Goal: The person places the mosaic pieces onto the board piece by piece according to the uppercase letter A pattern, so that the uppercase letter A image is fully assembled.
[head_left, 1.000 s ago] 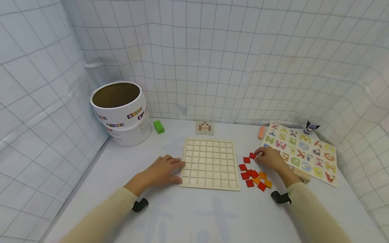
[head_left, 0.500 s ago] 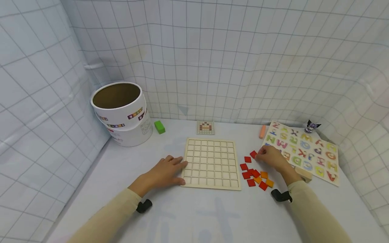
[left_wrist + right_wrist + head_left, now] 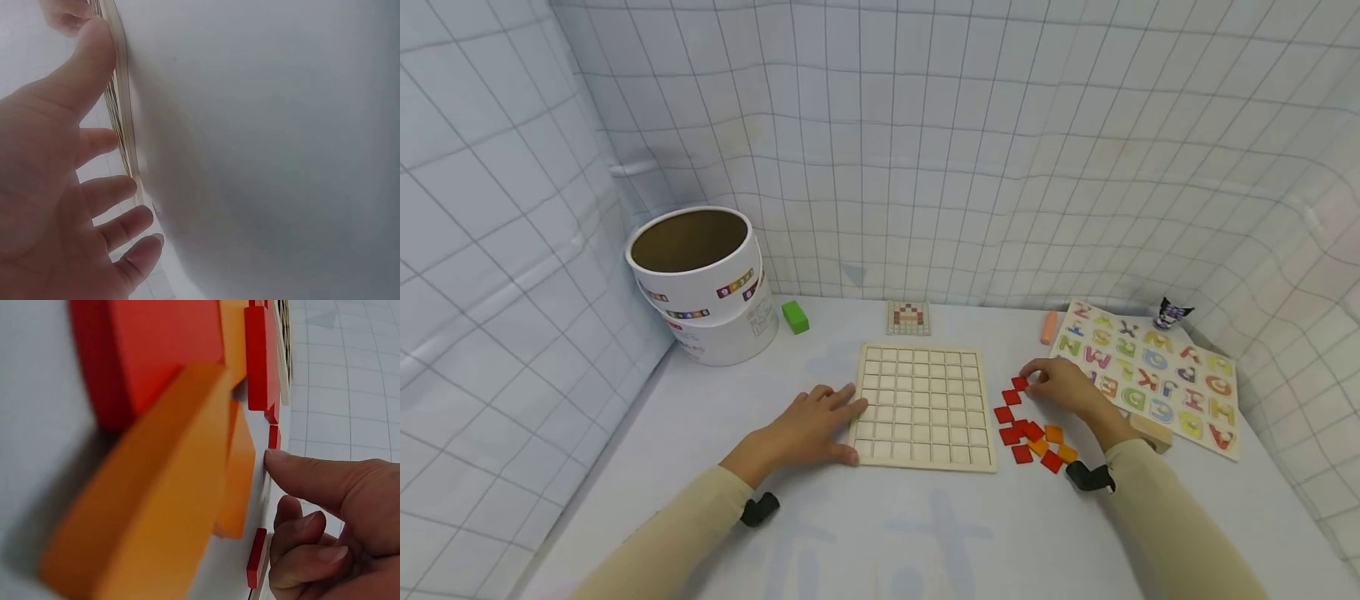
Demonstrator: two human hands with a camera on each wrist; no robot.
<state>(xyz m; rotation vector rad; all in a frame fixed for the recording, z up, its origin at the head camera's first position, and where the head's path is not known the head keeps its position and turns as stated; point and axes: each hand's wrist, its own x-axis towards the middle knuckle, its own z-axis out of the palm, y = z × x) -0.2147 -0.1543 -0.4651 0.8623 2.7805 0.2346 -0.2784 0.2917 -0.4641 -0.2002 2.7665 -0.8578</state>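
A pale wooden board (image 3: 922,406) with a grid of square recesses lies flat in the middle of the table. My left hand (image 3: 815,425) rests at its left side, fingers spread over the edge and thumb at the near corner; in the left wrist view the fingers are relaxed. My right hand (image 3: 1063,387) pinches a red square tile (image 3: 1019,383) at its fingertips, with the other fingers curled in the right wrist view. Several more red tiles (image 3: 1004,415) and a few orange tiles (image 3: 1054,434) lie loose between the board and my right forearm.
A white bucket (image 3: 722,329) stands at back left beside a green block (image 3: 794,317). Behind the board lies a small pattern card (image 3: 908,318). An alphabet board (image 3: 1198,371), a wooden block (image 3: 1152,433), an orange stick (image 3: 1048,327) and a small figurine (image 3: 1171,314) are at right.
My right hand has shifted slightly left with the red tile, closer to the neighbouring red tile. The left hand stays at the board's edge.
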